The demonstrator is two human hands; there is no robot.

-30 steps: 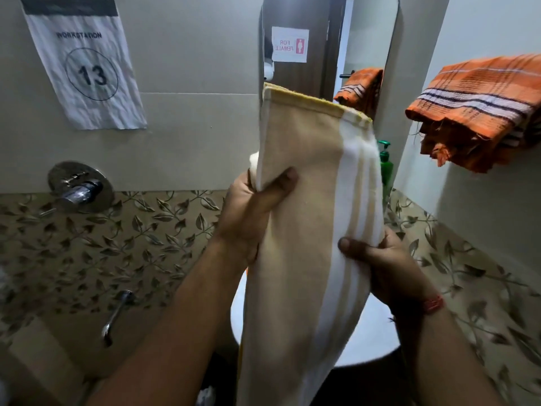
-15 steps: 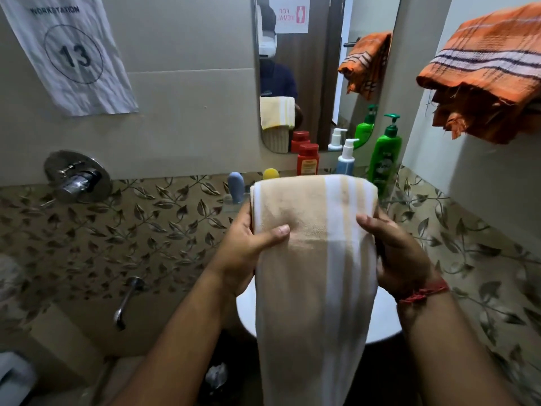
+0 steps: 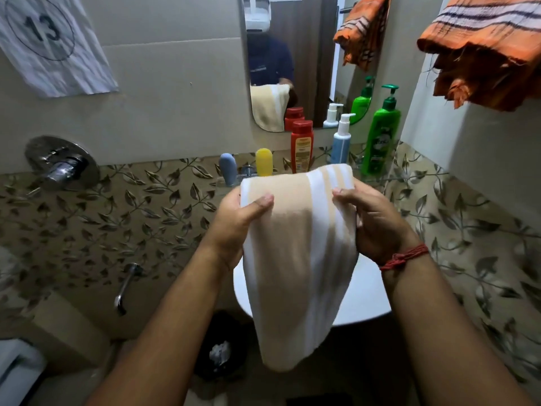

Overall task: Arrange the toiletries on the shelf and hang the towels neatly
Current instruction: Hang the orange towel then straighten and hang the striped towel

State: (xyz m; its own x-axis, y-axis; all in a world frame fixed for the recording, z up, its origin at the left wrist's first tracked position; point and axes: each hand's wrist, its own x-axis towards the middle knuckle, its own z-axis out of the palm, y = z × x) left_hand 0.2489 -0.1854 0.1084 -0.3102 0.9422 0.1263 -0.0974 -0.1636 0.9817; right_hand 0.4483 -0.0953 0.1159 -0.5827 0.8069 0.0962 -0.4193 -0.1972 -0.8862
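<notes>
A folded beige towel with white stripes (image 3: 292, 253) hangs over the white basin (image 3: 363, 294). My left hand (image 3: 237, 224) grips its upper left edge and my right hand (image 3: 374, 221) grips its upper right edge. Behind it on the ledge stand a blue tube (image 3: 228, 169), a yellow tube (image 3: 264, 162), a red bottle (image 3: 301, 146), a white and blue pump bottle (image 3: 341, 139) and a green pump bottle (image 3: 380, 136). An orange striped towel (image 3: 480, 51) hangs bunched at the upper right.
A mirror (image 3: 304, 54) above the ledge reflects the towels and bottles. A chrome mixer valve (image 3: 61, 165) and a spout (image 3: 126, 285) sit on the left wall. A paper sign numbered 13 (image 3: 49, 42) hangs top left. A dark bin (image 3: 219, 347) stands below the basin.
The towel came down from in front of the mirror to basin height, folded over at the top. Both hands shifted up to its top corners, and the view tilted downward.
</notes>
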